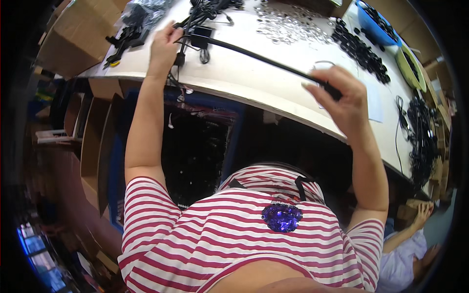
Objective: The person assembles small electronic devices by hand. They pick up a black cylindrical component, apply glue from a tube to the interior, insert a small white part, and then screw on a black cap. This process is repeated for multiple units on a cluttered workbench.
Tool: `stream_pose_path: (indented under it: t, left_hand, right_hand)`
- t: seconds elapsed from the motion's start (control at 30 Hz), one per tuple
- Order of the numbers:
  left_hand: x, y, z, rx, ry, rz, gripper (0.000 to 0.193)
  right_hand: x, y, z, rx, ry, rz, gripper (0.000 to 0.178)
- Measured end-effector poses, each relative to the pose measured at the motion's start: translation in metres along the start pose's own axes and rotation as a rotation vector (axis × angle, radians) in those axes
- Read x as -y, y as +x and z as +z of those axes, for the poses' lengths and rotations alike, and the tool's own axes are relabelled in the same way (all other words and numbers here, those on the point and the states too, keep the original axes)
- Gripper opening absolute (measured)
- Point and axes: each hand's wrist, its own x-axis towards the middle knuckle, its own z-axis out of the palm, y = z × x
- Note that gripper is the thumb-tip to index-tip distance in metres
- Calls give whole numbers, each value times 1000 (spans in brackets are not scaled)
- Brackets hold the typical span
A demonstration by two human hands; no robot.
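A thick black cable (264,59) is stretched across the white table between my two hands. My right hand (344,90), slightly blurred, is closed around its right end. My left hand (163,46) is closed at the fingertips on thin black cords beside the cable's other end. A small black box (201,37) sits next to my left fingers, with a short loop of cord (204,56) below it. More thin cords dangle over the table's front edge under my left hand. Behind it lies a heap of black cables (200,14).
Small clear rings (288,24) and black round parts (359,49) lie spread over the table (244,80). A blue basin (369,22) and a green basin (408,68) stand at right, near bundled black cables (422,139). A cardboard box (78,36) is at left; another person's hand (422,215) shows lower right.
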Motion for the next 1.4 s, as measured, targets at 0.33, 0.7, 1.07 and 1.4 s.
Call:
stream_pose_path:
  t: [0.33, 0.7, 1.07, 1.4]
  left_hand:
    - [-142, -14, -39, 964, -679, 420, 42]
    - [-209, -78, -16, 729, -1276, 35, 25]
    - [-229, -147, 40, 446, -1508, -201, 66]
    - [-220, -151, 37, 482, -1973, -163, 58]
  right_hand:
    - [7, 55, -61, -210, -522, -578, 15]
    - [14, -14, -21, -630, 180, -364, 30]
    - [18, -131, 18, -102, 1177, 482, 18]
    - [18, -183, 15, -28, 1073, 611, 17]
